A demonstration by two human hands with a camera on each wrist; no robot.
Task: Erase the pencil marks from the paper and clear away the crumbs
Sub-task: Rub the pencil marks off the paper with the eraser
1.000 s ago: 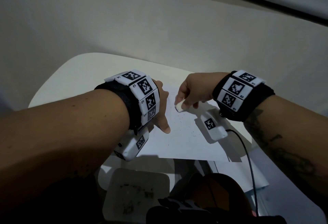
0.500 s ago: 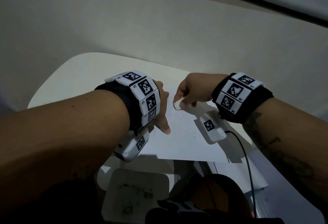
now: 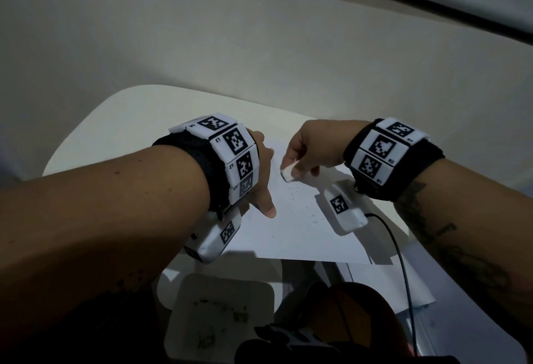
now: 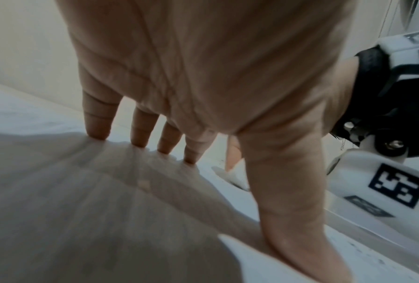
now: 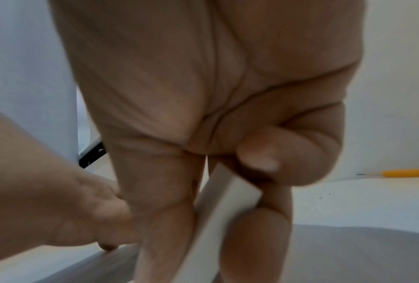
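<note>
A white sheet of paper point(image 3: 297, 236) lies on the white table point(image 3: 121, 121). Small dark eraser crumbs point(image 3: 297, 193) are scattered over its middle. My right hand point(image 3: 311, 147) pinches a white eraser point(image 3: 287, 174) and holds its tip against the paper's far part. The right wrist view shows the eraser point(image 5: 218, 214) gripped between thumb and fingers. My left hand point(image 3: 259, 179) lies spread with straight fingers on the paper's left side, its fingertips point(image 4: 140, 141) and thumb pressed flat. Pencil marks are too faint to make out.
A yellow pencil point(image 5: 407, 173) lies on the table beyond the paper. A white tray point(image 3: 219, 317) with dark debris sits below the table's near edge. A black cable point(image 3: 403, 262) runs from the right wrist camera. A wall stands close behind the table.
The right hand has shifted the eraser slightly back and forth over the paper's far part. The left hand has stayed pressed on the sheet.
</note>
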